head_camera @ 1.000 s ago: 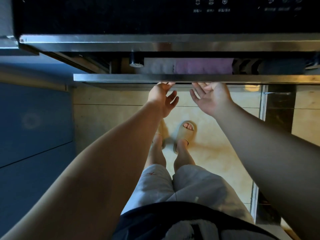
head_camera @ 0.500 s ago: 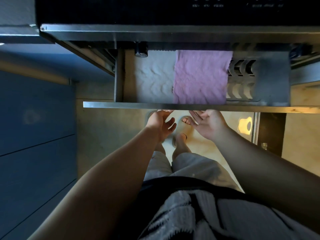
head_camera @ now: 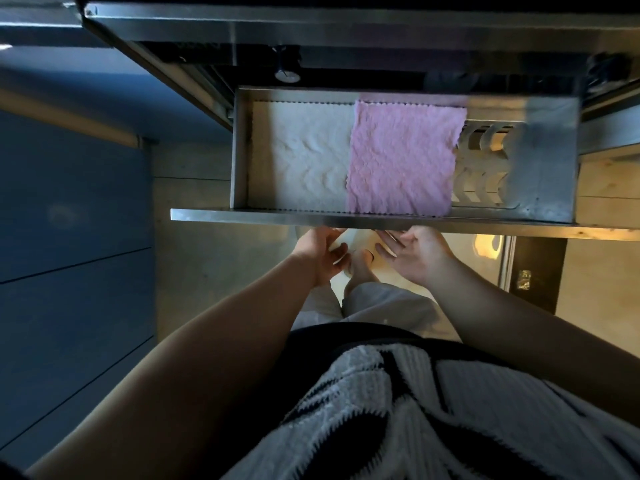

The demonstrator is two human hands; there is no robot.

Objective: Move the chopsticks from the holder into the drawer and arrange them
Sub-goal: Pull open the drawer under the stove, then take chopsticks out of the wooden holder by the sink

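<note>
The drawer [head_camera: 374, 218] front is being hooked from underneath by the left hand [head_camera: 320, 256] and right hand [head_camera: 417, 252], fingers loosely curled, nothing gripped. No chopsticks are showing anywhere near the fingers; they're probably light, stiff and slippery, best bunched mid-length

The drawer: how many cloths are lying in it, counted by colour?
White cloth: 1
Pink cloth: 1
Total: 2 cloths in the drawer; no chopsticks in view.
</note>
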